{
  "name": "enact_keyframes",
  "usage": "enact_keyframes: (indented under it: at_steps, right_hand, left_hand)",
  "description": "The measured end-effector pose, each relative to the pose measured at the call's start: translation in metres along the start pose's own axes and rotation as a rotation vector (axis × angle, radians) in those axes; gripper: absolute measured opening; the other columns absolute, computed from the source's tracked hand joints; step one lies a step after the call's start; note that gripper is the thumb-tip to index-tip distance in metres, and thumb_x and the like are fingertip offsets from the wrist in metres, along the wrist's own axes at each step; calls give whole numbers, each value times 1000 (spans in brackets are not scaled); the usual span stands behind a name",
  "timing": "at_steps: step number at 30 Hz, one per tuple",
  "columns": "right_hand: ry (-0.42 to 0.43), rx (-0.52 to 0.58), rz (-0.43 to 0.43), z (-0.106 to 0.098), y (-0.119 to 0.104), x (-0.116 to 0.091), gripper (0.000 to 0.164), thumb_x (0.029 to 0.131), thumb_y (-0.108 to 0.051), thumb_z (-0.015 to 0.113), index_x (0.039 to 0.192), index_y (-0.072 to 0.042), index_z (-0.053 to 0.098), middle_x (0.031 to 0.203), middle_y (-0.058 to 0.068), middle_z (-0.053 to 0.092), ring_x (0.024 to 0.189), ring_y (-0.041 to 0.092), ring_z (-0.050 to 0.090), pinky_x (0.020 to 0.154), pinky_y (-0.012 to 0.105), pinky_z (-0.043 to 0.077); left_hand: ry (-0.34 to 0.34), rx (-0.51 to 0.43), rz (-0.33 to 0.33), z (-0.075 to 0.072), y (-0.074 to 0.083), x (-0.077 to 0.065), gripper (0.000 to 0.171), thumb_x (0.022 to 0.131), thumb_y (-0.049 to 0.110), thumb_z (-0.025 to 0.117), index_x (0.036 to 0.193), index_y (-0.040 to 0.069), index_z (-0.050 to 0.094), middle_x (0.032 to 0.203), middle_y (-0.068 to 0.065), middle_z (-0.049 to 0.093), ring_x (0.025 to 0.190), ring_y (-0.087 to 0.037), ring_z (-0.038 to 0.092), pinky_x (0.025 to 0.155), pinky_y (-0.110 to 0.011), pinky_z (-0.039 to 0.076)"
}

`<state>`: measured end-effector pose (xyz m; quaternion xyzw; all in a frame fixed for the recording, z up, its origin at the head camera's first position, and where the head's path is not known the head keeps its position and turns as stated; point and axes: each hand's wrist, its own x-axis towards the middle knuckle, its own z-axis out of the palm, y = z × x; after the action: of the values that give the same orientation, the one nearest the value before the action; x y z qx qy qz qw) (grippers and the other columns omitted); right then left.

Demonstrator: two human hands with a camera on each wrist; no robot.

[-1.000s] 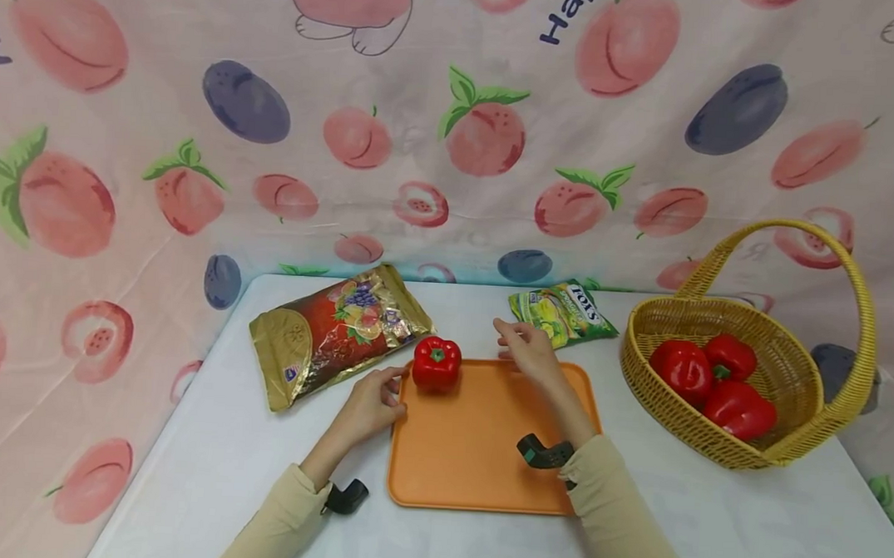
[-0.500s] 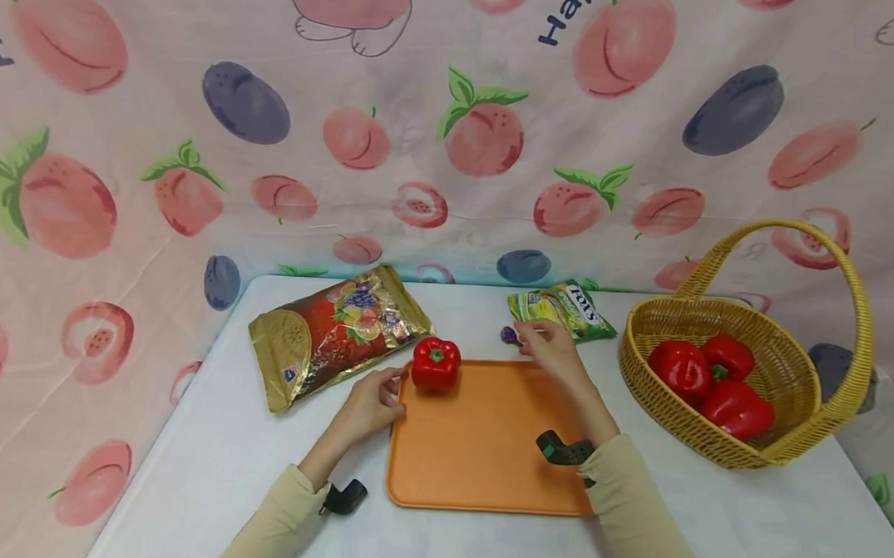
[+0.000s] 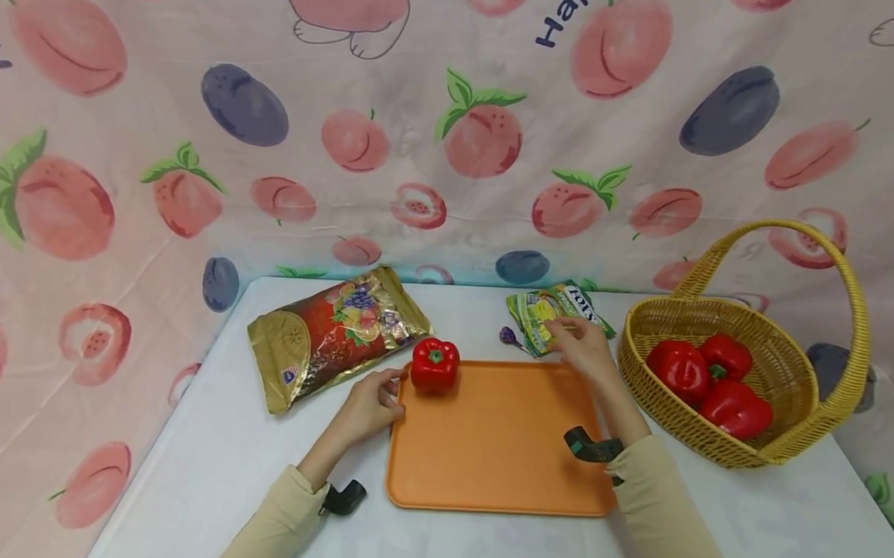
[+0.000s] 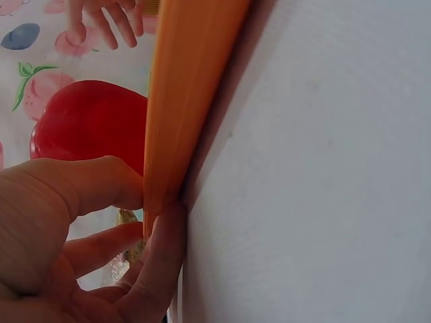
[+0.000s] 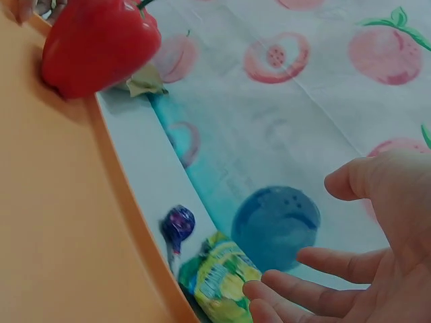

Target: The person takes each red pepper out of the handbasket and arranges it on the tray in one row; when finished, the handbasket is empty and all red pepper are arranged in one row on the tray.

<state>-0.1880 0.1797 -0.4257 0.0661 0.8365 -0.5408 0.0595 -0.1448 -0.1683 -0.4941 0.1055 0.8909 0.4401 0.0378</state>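
My left hand (image 3: 369, 406) pinches the left rim of the orange tray (image 3: 499, 448); in the left wrist view the thumb lies on one side of the rim and fingers on the other. A red bell pepper (image 3: 436, 366) stands at the tray's back left corner. My right hand (image 3: 582, 349) is held above the tray's back right edge, fingers spread and holding nothing in the right wrist view. Beyond it lies a green FOX'S candy bag (image 3: 558, 305), partly covered by the hand. A purple-wrapped lollipop (image 5: 180, 222) lies on the table behind the tray, beside the bag.
A gold and red candy bag (image 3: 340, 333) lies at the back left. On the right stands a yellow wicker basket (image 3: 659, 396) with a tall handle and several red bell peppers (image 3: 737, 408) inside. A fruit-print cloth (image 3: 453, 146) hangs behind the white table (image 3: 184, 467).
My right hand has moved right, away from the lollipop, which was at its fingertips half a second ago and now lies uncovered behind the tray. The left hand has stayed put.
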Motion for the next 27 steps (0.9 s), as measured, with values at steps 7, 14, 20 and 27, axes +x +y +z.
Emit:
enact_keyframes:
  at_steps: [7, 14, 20, 27]
  right_hand:
    - [48, 7, 15, -17, 2, -2, 58, 100, -40, 51, 139, 3, 47, 134, 30, 51, 117, 44, 57, 94, 51, 47]
    - [97, -9, -7, -34, 6, -5, 57, 100, -40, 51, 136, 4, 50, 131, 30, 53, 112, 43, 59, 86, 40, 52]
    - [120, -32, 10, -49, 5, -9, 62, 98, -45, 52, 137, 3, 50, 131, 29, 53, 106, 34, 60, 79, 28, 53]
    - [143, -95, -45, -62, 0, -13, 60, 99, -42, 53, 136, 4, 50, 126, 30, 57, 87, 19, 59, 69, 24, 53]
  left_hand:
    - [0, 13, -7, -1, 2, 0, 56, 72, -2, 74, 128, 0, 62, 90, -6, 61, 70, -10, 59, 65, -29, 49]
    - [2, 14, 2, -1, 1, -1, 56, 73, -2, 74, 127, -1, 62, 89, -5, 62, 70, -10, 59, 65, -27, 49]
    - [5, 7, 7, -1, 1, -1, 55, 72, -3, 73, 126, -1, 63, 89, -5, 61, 70, -10, 58, 64, -27, 49]
    - [5, -2, 4, -1, 1, -1, 55, 72, -3, 73, 126, 0, 63, 89, -5, 61, 70, -10, 59, 64, -27, 50]
